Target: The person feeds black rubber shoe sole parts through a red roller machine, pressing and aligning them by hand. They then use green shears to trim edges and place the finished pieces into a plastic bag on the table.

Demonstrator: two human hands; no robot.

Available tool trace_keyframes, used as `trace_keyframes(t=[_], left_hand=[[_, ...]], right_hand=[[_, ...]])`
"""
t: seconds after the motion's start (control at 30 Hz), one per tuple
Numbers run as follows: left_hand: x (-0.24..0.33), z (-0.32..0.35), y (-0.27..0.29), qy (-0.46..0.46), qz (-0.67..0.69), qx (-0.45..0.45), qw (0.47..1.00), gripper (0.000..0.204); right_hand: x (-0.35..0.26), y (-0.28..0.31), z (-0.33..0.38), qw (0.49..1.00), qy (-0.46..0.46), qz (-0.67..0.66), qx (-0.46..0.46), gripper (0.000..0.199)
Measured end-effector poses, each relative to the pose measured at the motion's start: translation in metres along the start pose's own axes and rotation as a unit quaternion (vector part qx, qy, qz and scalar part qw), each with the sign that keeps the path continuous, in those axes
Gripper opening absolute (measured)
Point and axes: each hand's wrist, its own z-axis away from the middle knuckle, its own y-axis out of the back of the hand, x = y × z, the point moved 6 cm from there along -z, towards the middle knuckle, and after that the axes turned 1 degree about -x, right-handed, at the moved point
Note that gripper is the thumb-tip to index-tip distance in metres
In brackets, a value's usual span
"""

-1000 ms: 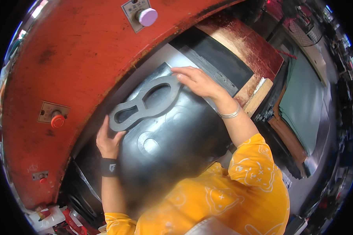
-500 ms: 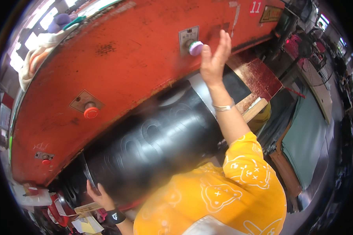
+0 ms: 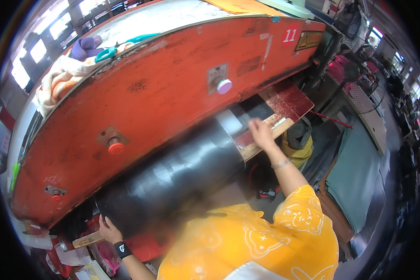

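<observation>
A large, glossy black sheet (image 3: 172,172) lies bowed in front of the red-orange machine, under its lower edge. My left hand (image 3: 109,230), with a black wristband, is at the sheet's left end, its fingers and thumb closed on the edge. My right hand (image 3: 261,134) is beyond the sheet's right end, above a wooden slat (image 3: 252,151). Its fingers look bent but are blurred, so I cannot make out whether they hold anything. Beside that hand are a pale flat plate (image 3: 229,122) and a smaller black piece (image 3: 258,107).
The machine's front panel (image 3: 168,93) carries a lilac-capped button (image 3: 224,86) and a red button (image 3: 115,147). Cloth (image 3: 63,77) and teal-handled scissors (image 3: 106,54) lie on top. Stacked grey-green sheets (image 3: 357,177) stand at right, near a fan (image 3: 373,79).
My right hand has come down from beside the lilac-capped button to the slat at the sheet's right. My left hand has closed on the sheet's edge. The view has shifted, showing more of the machine's top.
</observation>
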Motion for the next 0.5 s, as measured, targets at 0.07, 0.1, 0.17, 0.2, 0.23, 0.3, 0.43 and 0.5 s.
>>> trace_keyframes(t=[0.07,0.1,0.17,0.2,0.23,0.3,0.43,0.5], left_hand=[[-0.003,-0.005,-0.004,0.019,0.043,-0.021,0.999,0.035],[-0.003,-0.006,-0.002,0.013,0.035,-0.015,0.999,0.035],[-0.005,-0.008,0.001,-0.002,0.045,0.009,0.999,0.036],[-0.007,-0.008,-0.001,0.002,0.024,0.011,1.0,0.036],[-0.009,-0.007,-0.003,0.003,0.022,-0.007,1.0,0.037],[-0.012,-0.006,-0.005,-0.006,0.051,-0.009,0.999,0.037],[-0.021,-0.001,-0.013,0.014,0.089,-0.031,0.995,0.039],[-0.026,0.005,-0.014,0.021,0.065,-0.04,0.997,0.04]], right_hand=[[-0.003,-0.005,0.026,0.985,0.131,0.104,-0.05,0.023],[-0.004,-0.007,0.035,0.978,0.149,0.136,-0.045,0.022],[-0.007,-0.003,0.046,0.981,0.175,0.081,-0.019,0.021],[-0.004,-0.005,0.048,0.983,0.149,0.098,-0.045,0.02],[-0.005,-0.006,0.05,0.982,0.147,0.105,-0.053,0.02],[-0.006,-0.004,0.052,0.982,0.15,0.1,-0.062,0.019],[-0.005,0.0,0.062,0.982,0.16,0.076,-0.07,0.018],[-0.002,-0.001,0.07,0.982,0.154,0.077,-0.077,0.018]])
